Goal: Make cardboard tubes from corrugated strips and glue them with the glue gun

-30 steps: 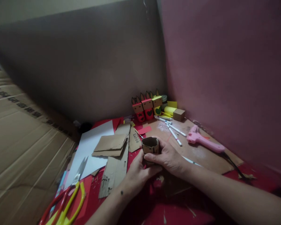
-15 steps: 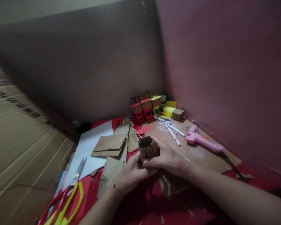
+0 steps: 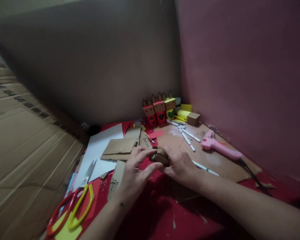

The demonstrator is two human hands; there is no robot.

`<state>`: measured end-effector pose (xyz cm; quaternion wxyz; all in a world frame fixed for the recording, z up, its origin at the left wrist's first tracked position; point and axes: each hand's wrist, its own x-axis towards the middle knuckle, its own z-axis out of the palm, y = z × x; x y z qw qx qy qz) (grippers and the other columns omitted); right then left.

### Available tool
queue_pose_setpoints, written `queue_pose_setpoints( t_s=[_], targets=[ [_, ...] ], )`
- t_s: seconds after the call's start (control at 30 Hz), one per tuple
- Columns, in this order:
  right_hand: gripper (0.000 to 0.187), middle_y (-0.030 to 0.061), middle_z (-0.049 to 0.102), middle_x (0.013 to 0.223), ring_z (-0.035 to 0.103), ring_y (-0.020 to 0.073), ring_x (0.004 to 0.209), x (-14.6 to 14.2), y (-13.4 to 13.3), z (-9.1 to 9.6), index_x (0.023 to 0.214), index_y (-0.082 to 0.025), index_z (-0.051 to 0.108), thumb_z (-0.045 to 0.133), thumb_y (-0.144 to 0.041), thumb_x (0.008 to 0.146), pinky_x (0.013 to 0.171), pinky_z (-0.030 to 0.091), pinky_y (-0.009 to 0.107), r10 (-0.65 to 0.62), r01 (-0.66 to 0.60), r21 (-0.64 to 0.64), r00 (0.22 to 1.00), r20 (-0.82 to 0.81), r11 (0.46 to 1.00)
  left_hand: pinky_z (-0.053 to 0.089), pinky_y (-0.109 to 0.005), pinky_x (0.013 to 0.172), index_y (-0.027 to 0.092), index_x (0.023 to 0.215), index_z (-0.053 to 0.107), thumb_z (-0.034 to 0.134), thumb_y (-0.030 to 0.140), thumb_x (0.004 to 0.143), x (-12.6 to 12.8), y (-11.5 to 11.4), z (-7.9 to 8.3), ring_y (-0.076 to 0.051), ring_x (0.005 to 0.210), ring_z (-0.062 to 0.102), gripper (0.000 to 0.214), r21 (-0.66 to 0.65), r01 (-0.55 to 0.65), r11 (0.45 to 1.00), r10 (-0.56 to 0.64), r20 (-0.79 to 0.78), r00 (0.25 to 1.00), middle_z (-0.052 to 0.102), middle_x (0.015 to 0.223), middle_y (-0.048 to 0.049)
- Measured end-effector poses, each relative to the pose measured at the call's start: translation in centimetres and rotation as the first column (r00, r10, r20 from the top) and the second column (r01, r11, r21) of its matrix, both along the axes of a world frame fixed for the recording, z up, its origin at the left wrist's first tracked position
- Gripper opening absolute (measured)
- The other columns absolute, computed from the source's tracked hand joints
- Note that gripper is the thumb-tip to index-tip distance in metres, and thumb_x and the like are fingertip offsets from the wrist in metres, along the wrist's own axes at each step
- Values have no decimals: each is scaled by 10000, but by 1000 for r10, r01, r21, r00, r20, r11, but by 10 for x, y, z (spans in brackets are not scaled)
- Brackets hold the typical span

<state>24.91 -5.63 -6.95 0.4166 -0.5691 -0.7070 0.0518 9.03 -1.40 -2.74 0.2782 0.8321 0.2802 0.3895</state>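
Observation:
A short brown cardboard tube (image 3: 161, 157) lies tipped on its side between my hands, above the red table covering. My right hand (image 3: 178, 166) wraps around its right side with the fingers closed on it. From the left, my left hand (image 3: 137, 168) grips its other end, index finger at the top and thumb below. The fingers hide much of the tube. Folded cardboard pieces (image 3: 118, 147) lie just left of my left hand. A white marker (image 3: 205, 168) rests beyond my right wrist.
Red-and-yellow-handled scissors (image 3: 73, 206) lie at the lower left by a white sheet (image 3: 105, 140). A pink glue gun (image 3: 220, 148) with a cord rests on a brown board (image 3: 230, 171) at right. Several markers (image 3: 187, 140) and decorated paper figures (image 3: 157, 111) are near the back corner.
The cardboard tube has tipped from upright with its open end up to lying sideways. My left hand has shifted from below it to its left end, uncovering a marker by my right wrist.

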Motion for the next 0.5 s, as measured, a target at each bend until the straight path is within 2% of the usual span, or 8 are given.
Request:
queue_pose_setpoints(
  t_s=[0.1,0.13,0.2,0.3,0.4,0.5],
  targets=[
    [528,64,600,1057,579,214,911,0,2,0,1220,-225,429,631,-252,733,764,441,320,89,-88,27,994,-64,996,389,-275,767,194,778,677,638,225,756,5,-2,-3,-172,819,507,55,-29,-19,999,19,-9,1000,575,800,-25],
    [581,58,587,1070,569,208,928,0,3,2,1228,-232,421,667,-248,702,783,441,319,94,-90,38,988,-122,995,390,-275,761,191,744,672,628,230,764,5,-1,-5,-171,806,504,62,-66,-24,998,26,31,999,577,777,-22],
    [614,53,567,1044,558,201,906,2,4,7,1170,-224,455,737,-267,626,773,449,319,34,-17,59,957,-287,998,384,-272,776,190,731,662,627,239,767,3,4,-10,-168,817,501,70,-168,-32,985,59,161,985,577,788,-15],
    [467,34,551,895,540,174,757,4,5,15,960,-195,508,761,-317,587,666,462,304,-66,81,4,849,-525,997,366,-267,824,186,778,660,628,249,766,-2,15,-18,-164,861,501,72,-343,-21,939,142,331,933,582,831,-9],
    [338,-8,500,726,486,143,630,4,3,19,815,-192,496,731,-340,623,574,426,286,-93,69,-64,793,-602,996,365,-265,828,173,846,663,624,264,767,-4,22,-24,-160,848,505,127,-476,32,879,179,391,903,590,819,-11],
    [322,-28,468,671,463,132,600,3,1,19,770,-198,474,730,-328,624,546,399,276,-125,105,-69,742,-659,992,376,-247,785,176,783,665,662,249,726,-4,23,-25,-144,784,500,92,-511,58,857,198,432,880,572,760,6]
  ],
)
